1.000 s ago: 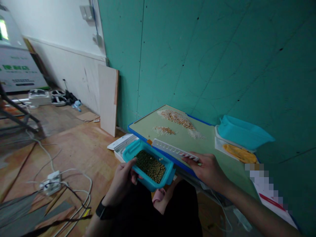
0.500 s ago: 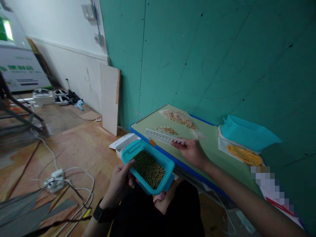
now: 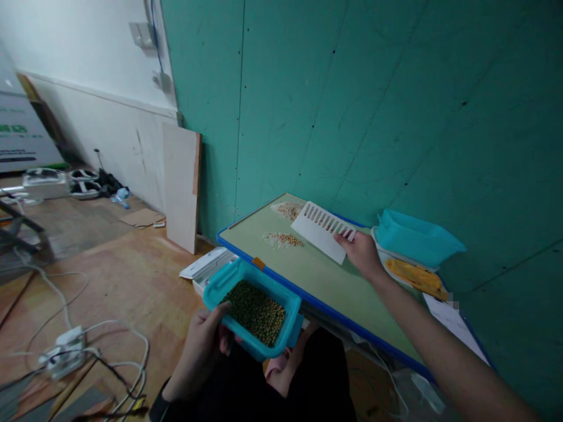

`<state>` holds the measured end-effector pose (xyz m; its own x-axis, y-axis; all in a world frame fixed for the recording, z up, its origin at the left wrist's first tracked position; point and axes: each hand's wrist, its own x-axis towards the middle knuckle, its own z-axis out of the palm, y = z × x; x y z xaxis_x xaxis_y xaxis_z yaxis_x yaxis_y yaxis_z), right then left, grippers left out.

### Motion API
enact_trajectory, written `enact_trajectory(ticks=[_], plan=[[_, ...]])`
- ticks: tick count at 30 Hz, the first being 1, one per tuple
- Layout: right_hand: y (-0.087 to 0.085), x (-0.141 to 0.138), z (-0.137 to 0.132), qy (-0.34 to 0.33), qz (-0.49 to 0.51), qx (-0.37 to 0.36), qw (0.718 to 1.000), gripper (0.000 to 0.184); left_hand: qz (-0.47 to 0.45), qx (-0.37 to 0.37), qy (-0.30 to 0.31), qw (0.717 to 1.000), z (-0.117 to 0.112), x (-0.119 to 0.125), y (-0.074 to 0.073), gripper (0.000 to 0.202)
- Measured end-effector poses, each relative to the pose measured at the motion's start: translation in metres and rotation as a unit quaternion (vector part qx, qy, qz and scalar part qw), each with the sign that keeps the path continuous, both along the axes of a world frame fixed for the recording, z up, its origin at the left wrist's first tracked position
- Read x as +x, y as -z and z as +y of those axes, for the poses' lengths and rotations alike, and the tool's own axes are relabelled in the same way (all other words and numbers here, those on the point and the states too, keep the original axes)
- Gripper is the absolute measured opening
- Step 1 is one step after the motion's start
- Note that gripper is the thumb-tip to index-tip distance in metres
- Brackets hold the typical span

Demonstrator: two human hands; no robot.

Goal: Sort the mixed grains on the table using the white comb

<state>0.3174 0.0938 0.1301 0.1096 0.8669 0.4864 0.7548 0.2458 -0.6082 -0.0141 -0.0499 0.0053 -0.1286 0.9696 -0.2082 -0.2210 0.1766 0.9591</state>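
Head view showed the left hand [image 3: 200, 346] at about seven o'clock of the frame, fingers curled around the near end of a teal tub [image 3: 214, 282], thumb over its rim, gripping it firmly. The tub was held in the air just off the table's blue edge, above the person's lap, and was filled with small green beans [image 3: 255, 310]. At two o'clock from the tub, the right hand [image 3: 363, 255] reached over the green table top [image 3: 316, 275] and pinched one end of a white slotted board [image 3: 323, 231] between thumb and fingers. The board was tilted up, its slotted edge toward the teal wall. At nine o'clock of the board lay a small pile of pale grains [image 3: 284, 239], and at eleven o'clock a second pile [image 3: 288, 209], partly hidden behind it. At three o'clock of the right hand sat a teal container [image 3: 413, 237] on a white tray, with something yellow [image 3: 416, 275] just in front of it
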Motion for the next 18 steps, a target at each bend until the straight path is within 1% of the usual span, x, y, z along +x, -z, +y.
enact_trajectory(ticks=[2, 3, 5, 7, 10, 13, 18], plan=[[0.002, 0.003, 0.009, 0.033, 0.007, 0.006, 0.999, 0.032, -0.007, -0.001, -0.023, 1.000, 0.001, 0.001, 0.007, 0.069], [0.003, 0.002, 0.012, 0.045, 0.008, 0.012, 0.999, 0.033, -0.008, 0.008, -0.020, 1.000, 0.001, 0.002, 0.009, 0.068], [0.008, 0.000, 0.014, 0.058, 0.017, 0.023, 0.998, 0.035, -0.009, 0.014, -0.008, 1.000, 0.000, 0.002, 0.008, 0.068], [0.015, -0.002, 0.016, 0.061, 0.049, 0.027, 0.997, 0.036, -0.009, 0.011, 0.007, 1.000, -0.001, 0.002, 0.004, 0.067], [0.024, -0.004, 0.023, 0.036, 0.122, 0.005, 0.992, 0.038, -0.008, 0.004, 0.021, 1.000, -0.002, 0.001, -0.002, 0.069], [0.030, -0.004, 0.030, -0.002, 0.180, -0.027, 0.983, 0.043, -0.027, 0.001, 0.022, 0.999, -0.001, 0.001, -0.002, 0.070], [0.034, -0.004, 0.032, -0.022, 0.206, -0.053, 0.977, 0.046, -0.069, 0.002, 0.010, 0.998, 0.004, -0.002, 0.001, 0.070]])
